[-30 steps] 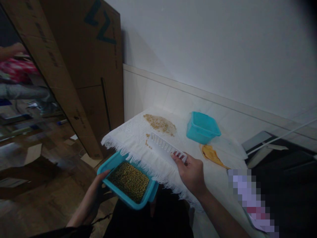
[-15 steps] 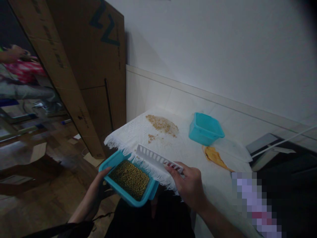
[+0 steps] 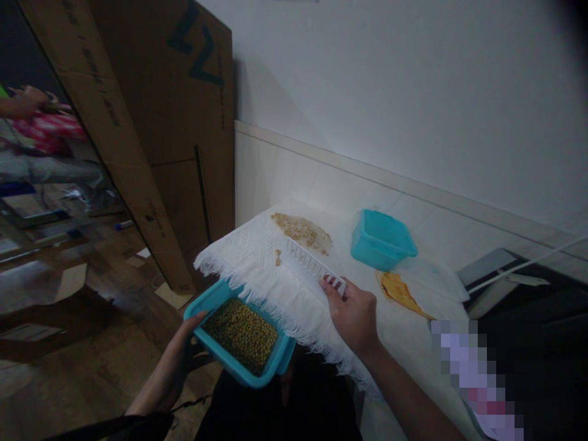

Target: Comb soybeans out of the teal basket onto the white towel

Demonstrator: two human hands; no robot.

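Note:
My left hand (image 3: pixel 177 361) grips the near left corner of a teal tub (image 3: pixel 215 306) full of greenish beans (image 3: pixel 241 335), held just below the fringed edge of a white cloth (image 3: pixel 257 269). My right hand (image 3: pixel 353 315) is closed on one end of a white slotted plastic strip (image 3: pixel 310 266), which lies on the cloth and points toward a pile of tan beans (image 3: pixel 301 229) at the far side. A few loose beans (image 3: pixel 278 256) lie by the strip's far end.
A second, empty teal tub (image 3: pixel 381 239) stands on the cloth to the right, with a yellow-brown peel or wrapper (image 3: pixel 399 291) near it. Tall cardboard boxes (image 3: pixel 151 122) lean against the wall at left. A wooden floor lies below. A dark device (image 3: pixel 500 275) sits far right.
The strip was drawn to the cloth's near edge above the tub half a second ago; now my right hand has pushed it back out toward the tan pile. The tub stays put.

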